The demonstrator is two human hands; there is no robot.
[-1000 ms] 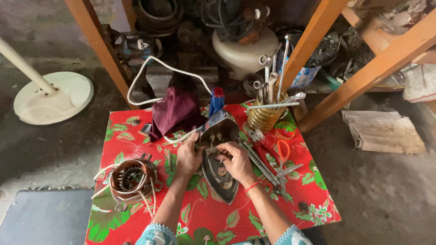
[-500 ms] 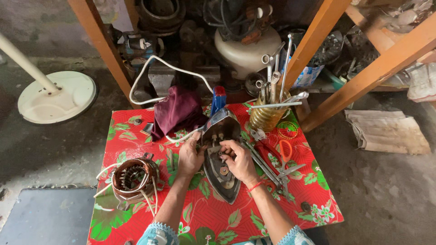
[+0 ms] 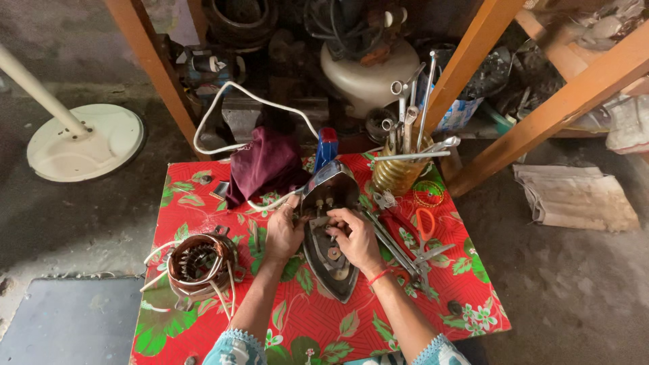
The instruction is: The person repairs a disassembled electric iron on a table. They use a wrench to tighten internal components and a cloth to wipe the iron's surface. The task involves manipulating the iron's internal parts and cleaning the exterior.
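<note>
Opened clothes iron [image 3: 329, 250] lies soleplate-down mid worktop [image 3: 203, 203], point toward the person, cover off, internals exposed. Left hand [image 3: 284, 233] grips the iron's left edge near the wide rear end, fingers curled on it. Right hand [image 3: 355, 236] sits on top of the internals, fingertips pinched at a small part there; too small to tell what it pinches. White cord [image 3: 257, 108] loops from the iron's rear up past a maroon cloth [image 3: 263, 169]. Wound motor stator [image 3: 198, 262] sits well left of the iron. Orange-handled scissors [image 3: 424, 226] and pliers [image 3: 399, 247] lie just right of it. Brass-coloured cup of spanners [image 3: 400, 169] stands at the far right rear.
</note>
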